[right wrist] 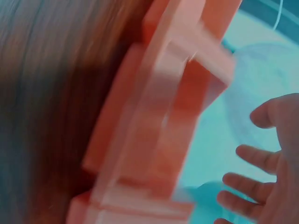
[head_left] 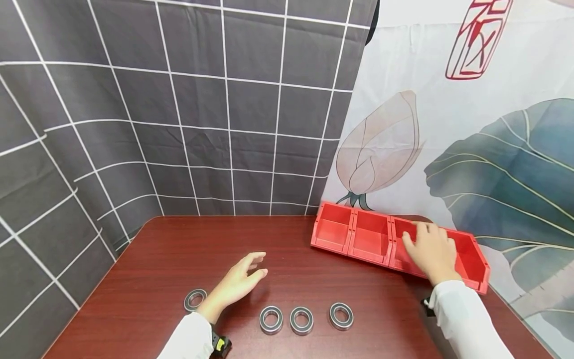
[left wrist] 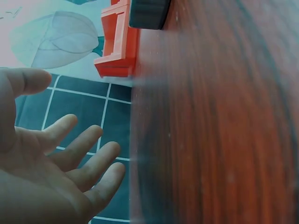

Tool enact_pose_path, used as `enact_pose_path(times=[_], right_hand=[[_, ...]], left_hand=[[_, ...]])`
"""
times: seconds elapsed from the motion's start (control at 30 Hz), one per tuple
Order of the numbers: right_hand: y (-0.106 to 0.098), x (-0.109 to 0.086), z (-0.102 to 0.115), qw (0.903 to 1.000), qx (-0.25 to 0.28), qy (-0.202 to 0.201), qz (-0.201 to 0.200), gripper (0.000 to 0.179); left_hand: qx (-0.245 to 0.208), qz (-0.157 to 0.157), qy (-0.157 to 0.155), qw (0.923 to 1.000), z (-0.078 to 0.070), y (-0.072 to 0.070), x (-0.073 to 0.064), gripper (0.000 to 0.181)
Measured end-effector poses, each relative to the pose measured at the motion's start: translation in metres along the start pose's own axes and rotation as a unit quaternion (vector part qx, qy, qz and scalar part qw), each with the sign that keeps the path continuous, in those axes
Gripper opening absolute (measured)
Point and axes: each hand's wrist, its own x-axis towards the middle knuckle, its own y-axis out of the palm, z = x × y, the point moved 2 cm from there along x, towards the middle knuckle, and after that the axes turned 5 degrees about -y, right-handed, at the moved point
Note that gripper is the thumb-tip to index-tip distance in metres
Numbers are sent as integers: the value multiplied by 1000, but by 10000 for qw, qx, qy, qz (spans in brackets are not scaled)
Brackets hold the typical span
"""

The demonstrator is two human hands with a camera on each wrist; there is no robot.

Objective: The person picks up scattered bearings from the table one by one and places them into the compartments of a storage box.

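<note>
- Head view: brightly and evenly lit; tabletop (head_left: pixel 188 244) and dark grid cloth (head_left: pixel 253 104) clear, grid lines bowed toward the left edge.
- White sleeves (head_left: pixel 468 319): near overexposed, fold detail faint.
- Shadows, soft: one beneath the left hand (head_left: pixel 235 286), another on the wood beside the right sleeve.
- Left-wrist view: teal cast, light haze; pale hanging (left wrist: pixel 56 37) washed out, wood grain soft.
- Right-wrist view: cyan cast; red trays (right wrist: pixel 140 144) and wood smeared by blur, dark shadow alongside; right hand (right wrist: pixel 282 182) better defined.
</note>
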Motion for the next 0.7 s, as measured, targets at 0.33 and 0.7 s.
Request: enact_pose_path(times=[0.33,0.7], right_hand=[[17,0,-51,9840,933,760,1311,81],[32,5,-69,9774,1641,903,982,64]], left_hand=[[-71,34,-43,10000,-5,-3,-6,45],[26,6,-99,9999,-1,-5,-7,42]])
